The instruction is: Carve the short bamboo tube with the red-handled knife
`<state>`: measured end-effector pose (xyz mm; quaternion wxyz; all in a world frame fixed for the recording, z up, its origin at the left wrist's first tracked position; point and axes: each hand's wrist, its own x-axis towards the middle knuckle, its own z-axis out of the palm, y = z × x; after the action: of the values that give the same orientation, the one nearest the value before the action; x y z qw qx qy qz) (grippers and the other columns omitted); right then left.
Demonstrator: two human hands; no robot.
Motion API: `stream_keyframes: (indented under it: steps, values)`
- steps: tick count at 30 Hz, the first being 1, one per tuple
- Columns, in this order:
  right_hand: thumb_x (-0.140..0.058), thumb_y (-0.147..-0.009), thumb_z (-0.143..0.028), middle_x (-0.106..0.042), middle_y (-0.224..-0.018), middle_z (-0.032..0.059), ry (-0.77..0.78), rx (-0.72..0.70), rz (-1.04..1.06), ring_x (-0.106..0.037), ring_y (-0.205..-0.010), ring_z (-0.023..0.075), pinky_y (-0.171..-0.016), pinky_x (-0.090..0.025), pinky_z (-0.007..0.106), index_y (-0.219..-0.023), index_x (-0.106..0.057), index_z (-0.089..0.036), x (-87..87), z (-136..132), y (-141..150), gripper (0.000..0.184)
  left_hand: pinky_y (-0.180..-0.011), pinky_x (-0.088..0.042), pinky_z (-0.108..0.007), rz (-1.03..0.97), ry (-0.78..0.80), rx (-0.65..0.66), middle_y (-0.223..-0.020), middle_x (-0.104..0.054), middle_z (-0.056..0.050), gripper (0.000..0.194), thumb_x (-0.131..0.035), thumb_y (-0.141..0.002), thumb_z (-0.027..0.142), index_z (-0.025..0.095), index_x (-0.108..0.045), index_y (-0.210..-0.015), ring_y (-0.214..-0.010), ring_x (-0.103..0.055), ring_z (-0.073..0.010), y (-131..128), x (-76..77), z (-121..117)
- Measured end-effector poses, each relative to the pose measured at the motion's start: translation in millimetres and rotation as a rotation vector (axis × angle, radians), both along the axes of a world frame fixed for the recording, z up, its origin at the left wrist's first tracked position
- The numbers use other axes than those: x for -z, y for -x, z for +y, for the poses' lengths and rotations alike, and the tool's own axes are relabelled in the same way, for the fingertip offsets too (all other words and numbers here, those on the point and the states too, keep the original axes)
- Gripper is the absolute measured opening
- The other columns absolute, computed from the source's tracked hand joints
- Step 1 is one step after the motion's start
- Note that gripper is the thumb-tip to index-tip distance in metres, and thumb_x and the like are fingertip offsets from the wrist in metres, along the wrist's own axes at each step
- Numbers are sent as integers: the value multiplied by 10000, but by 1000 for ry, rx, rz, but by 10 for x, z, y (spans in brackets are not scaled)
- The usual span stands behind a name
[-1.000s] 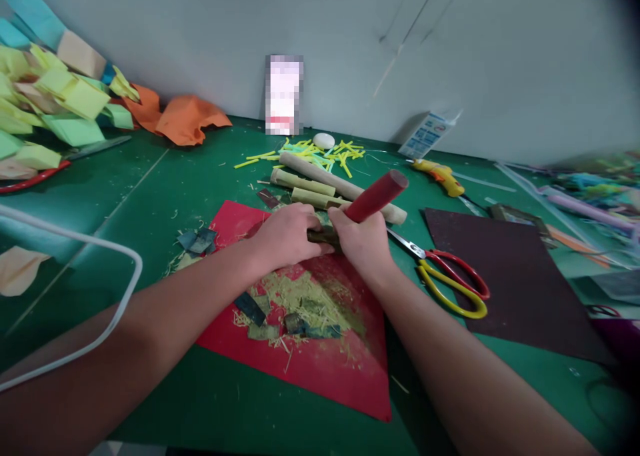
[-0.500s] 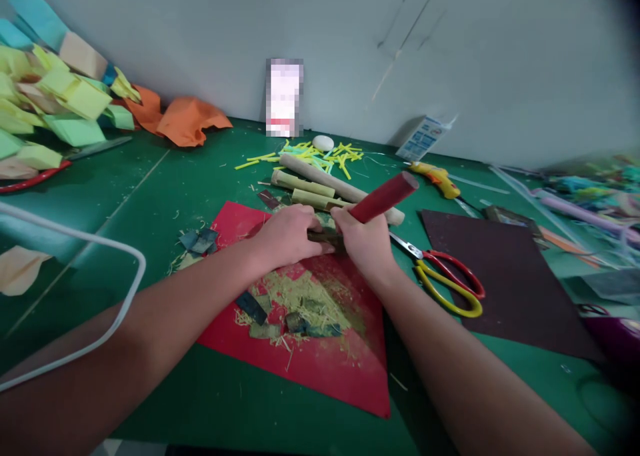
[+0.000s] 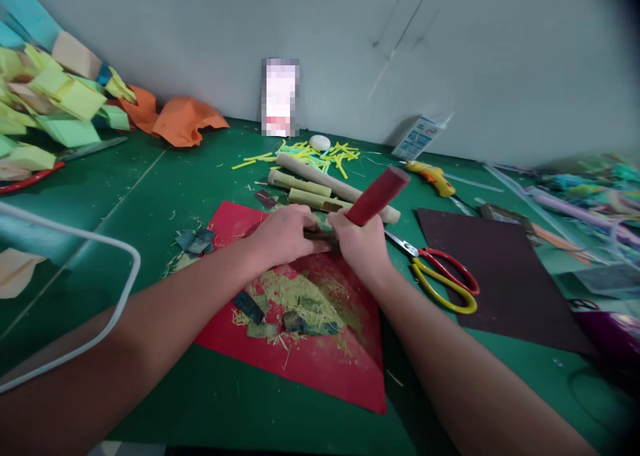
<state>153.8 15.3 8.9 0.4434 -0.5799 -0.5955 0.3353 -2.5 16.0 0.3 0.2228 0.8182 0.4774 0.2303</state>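
Observation:
My right hand [image 3: 361, 243] is wrapped round the thick red handle [image 3: 379, 197] of a tool, which slants up to the right; its working end is hidden. Close beside it, my left hand [image 3: 289, 235] is closed on a brownish-green piece of bamboo [image 3: 319, 235] that runs toward the right fist. Both hands are over the far part of a red sheet [image 3: 320, 376]. Pale shavings and dust [image 3: 295, 286] lie on that sheet below them, with dark green peelings [image 3: 249, 307] among them. Just beyond the hands are cut bamboo tubes [image 3: 303, 184].
Scissors [image 3: 447, 279] with red and yellow handles lie right of my right hand, partly on a dark sheet [image 3: 495, 276]. A grey-beige stick [image 3: 320, 176], yellow strips [image 3: 257, 158] and a yellow glue gun [image 3: 433, 178] lie farther back. A white cable [image 3: 133, 269] crosses above my left forearm.
The whole view has shifted slightly, so things appear a little farther left. The red handle's top has dipped slightly. Both hands keep their grips.

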Motion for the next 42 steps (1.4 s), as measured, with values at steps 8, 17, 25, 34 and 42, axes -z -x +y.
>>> stream_keyframes:
  steps: [8, 17, 25, 34, 42]
  values:
    - [-601, -729, -286, -418, -505, -54, -29, 22, -37, -380, -531, 108, -524, -306, 287, -528, -406, -224, 82, 81, -27, 287, -736, -454, -347, 57, -93, 20, -811, -618, -66, 326, -728, -809, 472, 149, -767, -835, -854, -596, -230, 1, 3, -13]
    - [-595, -715, -261, -418, -495, -57, -32, 46, -37, -381, -520, 108, -515, -309, 287, -527, -414, -226, 63, 70, -18, 264, -747, -453, -336, 83, -103, 10, -819, -625, -58, 342, -727, -809, 498, 161, -767, -848, -873, -601, -223, -2, 13, -14]
    - [-595, -723, -263, -398, -482, -58, -7, 34, -33, -366, -508, 106, -505, -302, 286, -523, -403, -228, 49, 77, -31, 279, -723, -441, -329, 53, -119, 7, -809, -619, -51, 315, -742, -799, 471, 164, -775, -860, -829, -590, -205, -1, 29, -19]
    - [-602, -725, -258, -384, -465, -56, 14, -8, 10, -346, -501, 103, -497, -279, 287, -501, -409, -226, 6, 68, -33, 297, -724, -445, -331, 40, -117, 9, -813, -635, -52, 325, -752, -792, 484, 171, -777, -878, -834, -598, -208, 1, 55, -15]
    - [-601, -754, -352, -437, -523, -37, -49, 10, -117, -412, -552, 130, -568, -346, 304, -535, -430, -230, 111, 51, -50, 304, -674, -404, -308, 30, -116, 24, -777, -600, -35, 286, -739, -802, 453, 167, -746, -795, -794, -574, -189, 7, 48, 2]
